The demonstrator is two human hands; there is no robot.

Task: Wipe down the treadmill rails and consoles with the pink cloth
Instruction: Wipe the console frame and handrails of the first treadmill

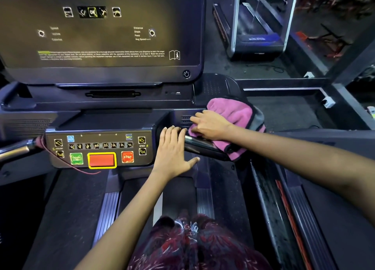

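While right hand [211, 125] presses pink cloth [233, 115] flat-fingered, left hand [174, 150] open on rail [203, 146]

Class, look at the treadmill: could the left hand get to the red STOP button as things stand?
Probably yes. The left hand rests open and flat at the panel's right end, holding nothing, with the STOP button just beside it and nothing between. The right hand presses the pink cloth further right.
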